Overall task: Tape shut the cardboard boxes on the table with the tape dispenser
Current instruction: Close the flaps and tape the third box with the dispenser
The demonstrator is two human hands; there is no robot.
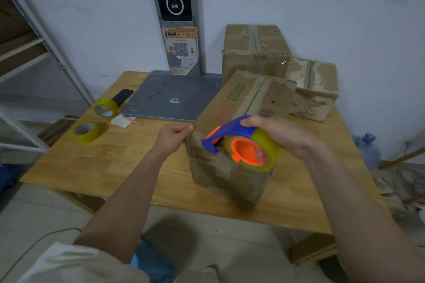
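A worn cardboard box point(243, 103) lies tilted on the wooden table point(96, 165), its near end toward me. My right hand point(278, 135) grips a blue and orange tape dispenser point(239, 142) loaded with yellowish clear tape, held against the box's near top edge. My left hand point(174, 138) pinches the box's near left corner, perhaps a tape end; I cannot tell which. Two more cardboard boxes stand behind: a taller one point(255, 48) against the wall and a smaller one point(315, 87) to its right.
Two spare tape rolls point(105, 108) point(87, 132) lie at the table's left, next to a black phone point(123, 96), a paper slip and a pink pen point(133, 120). A grey scale platform point(170, 96) with an upright post stands at the back. Metal shelving point(34, 57) stands left.
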